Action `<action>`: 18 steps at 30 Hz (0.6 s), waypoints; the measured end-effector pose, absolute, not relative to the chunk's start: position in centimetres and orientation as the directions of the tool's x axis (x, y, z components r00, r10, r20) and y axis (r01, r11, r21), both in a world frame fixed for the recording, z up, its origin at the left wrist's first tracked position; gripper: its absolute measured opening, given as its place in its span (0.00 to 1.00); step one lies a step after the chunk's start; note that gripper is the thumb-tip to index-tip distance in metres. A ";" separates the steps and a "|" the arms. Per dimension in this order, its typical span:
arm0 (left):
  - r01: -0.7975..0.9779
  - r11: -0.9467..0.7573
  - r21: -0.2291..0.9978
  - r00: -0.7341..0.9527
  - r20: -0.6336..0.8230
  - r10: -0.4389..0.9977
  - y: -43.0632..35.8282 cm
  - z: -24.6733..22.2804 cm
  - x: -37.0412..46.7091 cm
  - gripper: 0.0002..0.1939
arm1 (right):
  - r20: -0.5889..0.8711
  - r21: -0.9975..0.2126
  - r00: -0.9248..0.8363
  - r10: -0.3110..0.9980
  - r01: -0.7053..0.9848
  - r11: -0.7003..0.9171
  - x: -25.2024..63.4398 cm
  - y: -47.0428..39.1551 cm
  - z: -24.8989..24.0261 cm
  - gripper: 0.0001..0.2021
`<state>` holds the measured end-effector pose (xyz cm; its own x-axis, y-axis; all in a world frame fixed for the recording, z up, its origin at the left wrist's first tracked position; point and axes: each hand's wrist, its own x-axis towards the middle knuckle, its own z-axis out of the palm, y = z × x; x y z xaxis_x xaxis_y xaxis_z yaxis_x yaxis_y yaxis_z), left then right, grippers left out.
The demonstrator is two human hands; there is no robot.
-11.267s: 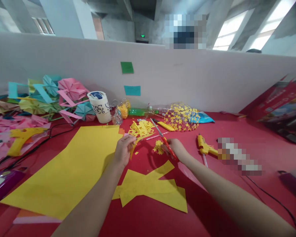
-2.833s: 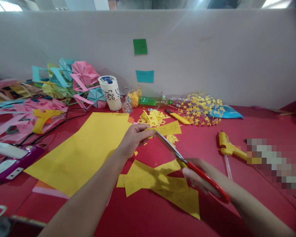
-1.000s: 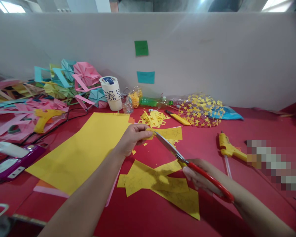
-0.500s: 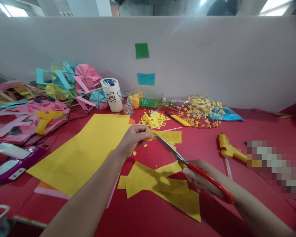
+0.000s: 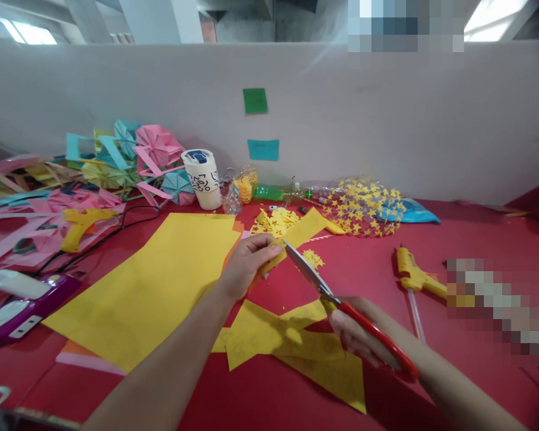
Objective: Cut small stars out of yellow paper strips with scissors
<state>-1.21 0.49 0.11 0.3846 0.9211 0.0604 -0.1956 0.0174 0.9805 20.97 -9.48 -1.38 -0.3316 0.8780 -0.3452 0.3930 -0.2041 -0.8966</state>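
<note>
A yellow paper strip is pinched in my left hand, slanting up to the right from the fingers. My right hand is closed on red-handled scissors, whose blade tips point at the strip beside my left fingertips. Below the hands, several yellow paper pieces with faint drawn shapes overlap on the red table. Small yellow paper stars lie just beyond the blades. Behind the strip is a heap of yellow scraps.
Large yellow sheets lie at left, near a yellow glue gun and a purple power strip. A white cup, green bottle and star-covered bottle stand or lie behind. Another glue gun is at right.
The yellow strip has turned from nearly level to slanting up to the right. The scissors stay close to it, and the view has tilted slightly upward.
</note>
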 end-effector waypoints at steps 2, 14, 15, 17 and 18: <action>-0.217 0.000 0.976 0.382 0.085 0.920 0.2 0.1 -1.0 0.10 | -0.316 -0.911 -0.353 0.881 0.374 -0.177 20.6 -9.6 -1.2 0.27; -0.220 -0.017 0.975 0.357 0.097 0.929 0.0 -0.5 -0.6 0.10 | -0.320 -0.918 -0.305 0.897 0.335 -0.214 19.6 -9.8 -0.8 0.31; -0.223 -0.013 0.975 0.359 0.094 0.929 0.0 -0.6 -0.5 0.10 | -0.339 -0.912 -0.291 0.895 0.335 -0.236 19.6 -9.8 -1.1 0.31; -0.231 -0.008 0.973 0.358 0.093 0.929 0.0 -0.6 -0.5 0.10 | -0.368 -0.902 -0.259 0.893 0.333 -0.275 19.6 -9.8 -1.4 0.31; -0.236 -0.007 0.972 0.356 0.093 0.930 0.1 -0.6 -0.5 0.10 | -0.375 -0.899 -0.248 0.893 0.331 -0.285 19.6 -9.8 -1.5 0.31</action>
